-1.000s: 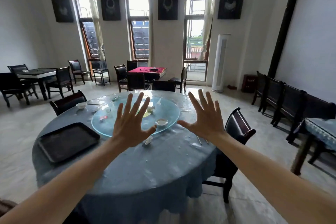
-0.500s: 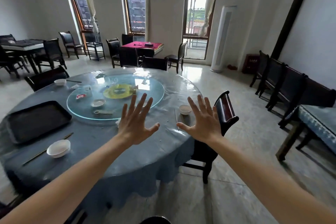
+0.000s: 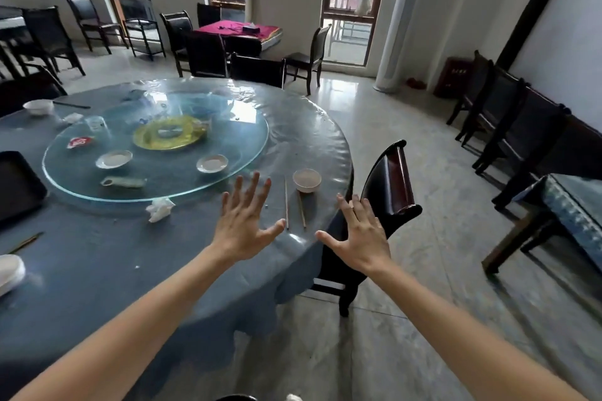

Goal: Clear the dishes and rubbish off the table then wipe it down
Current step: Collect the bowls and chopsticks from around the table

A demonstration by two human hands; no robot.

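View swung closer since a second ago; bowl (image 3: pixel 307 180) and chopsticks (image 3: pixel 286 202) now just beyond left hand (image 3: pixel 242 231). Right hand (image 3: pixel 361 238) beside it, over chair (image 3: pixel 391 179). Both spread wide, holding nothing. Table (image 3: pixel 114 270) uncleared; clearing about to start.

The tabletop (image 3: pixel 97 270) wears matt blue cloth under glossy clear plastic film. The turntable (image 3: pixel 228 153) is smooth glass. Wooden chopsticks (image 3: pixel 286 202) lie beside a glazed bowl (image 3: pixel 307 180) and crumpled paper napkin (image 3: pixel 159 209).

No readable text

A red packet (image 3: pixel 79 142) near the turntable's (image 3: pixel 247 153) left edge bears white marks, too blurred to read.
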